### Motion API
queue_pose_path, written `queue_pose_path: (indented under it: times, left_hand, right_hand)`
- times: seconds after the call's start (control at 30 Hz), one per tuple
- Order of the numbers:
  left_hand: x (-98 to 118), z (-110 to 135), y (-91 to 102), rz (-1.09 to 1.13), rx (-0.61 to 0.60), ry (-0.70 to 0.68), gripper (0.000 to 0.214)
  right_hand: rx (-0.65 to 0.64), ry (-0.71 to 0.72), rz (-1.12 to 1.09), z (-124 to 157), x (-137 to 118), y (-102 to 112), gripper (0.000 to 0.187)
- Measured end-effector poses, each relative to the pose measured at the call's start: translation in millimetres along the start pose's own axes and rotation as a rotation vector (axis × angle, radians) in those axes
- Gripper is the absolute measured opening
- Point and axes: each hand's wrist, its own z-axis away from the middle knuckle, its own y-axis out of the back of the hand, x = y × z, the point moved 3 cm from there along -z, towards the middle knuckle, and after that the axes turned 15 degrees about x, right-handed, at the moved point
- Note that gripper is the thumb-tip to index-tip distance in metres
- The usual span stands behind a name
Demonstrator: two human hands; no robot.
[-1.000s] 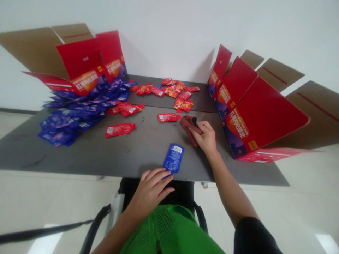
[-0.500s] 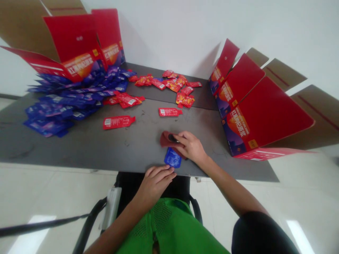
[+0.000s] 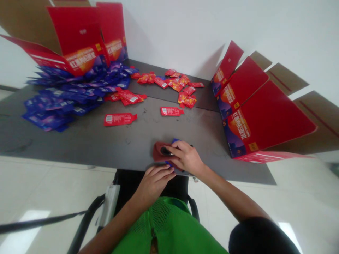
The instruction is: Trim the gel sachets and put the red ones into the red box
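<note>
Holding brown cloth [image 3: 158,152] over blue pouch [image 3: 175,140] near Chinese-lettered red carton [image 3: 239,128].

The folded maroon cloth [image 3: 157,154] is gripped in the right hand [image 3: 188,158] and covers most of a flat blue plastic pouch [image 3: 176,140] on the grey counter [image 3: 127,144]. Just nearer than the cloth, the left hand [image 3: 156,178] lies with its fingertips at the pouch's near end. Beyond the cloth is a flat red spouted pouch [image 3: 171,111], with loose red-and-orange pouches [image 3: 176,84] farther off. Well left of the cloth, a heap of blue-purple pouches [image 3: 63,98] spreads before open red cardboard boxes [image 3: 79,33]; similar red boxes [image 3: 272,120] stand to its right.
</note>
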Motion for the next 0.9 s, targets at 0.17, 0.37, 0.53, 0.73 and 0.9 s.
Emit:
queue_pose_path:
  times: [0.17, 0.37, 0.53, 0.73, 0.9]
  left_hand:
    - [-0.7, -0.9, -0.2, 0.016, -0.005, 0.001, 0.028]
    - [1.0, -3.1, 1.5, 0.020, 0.014, -0.012, 0.028]
    - [1.4, -2.2, 1.0, -0.020, 0.024, 0.005, 0.027]
    - [1.4, -1.8, -1.4, -0.006, 0.004, 0.021, 0.028]
    - [11.6, -17.2, -1.4, -0.100, -0.041, 0.072, 0.026]
  right_hand:
    - [0.025, -0.079, 0.171, -25.0, 59.3, -0.7, 0.037]
    - [0.103, -0.119, 0.215, -35.5, 48.8, 19.4, 0.035]
    - [-0.038, 0.045, 0.010, -2.8, -19.5, 9.9, 0.039]
    - [0.048, -0.089, 0.148, -12.4, 40.1, 1.9, 0.035]
    - [0.269, -0.228, 0.311, -33.5, 95.6, 27.5, 0.033]
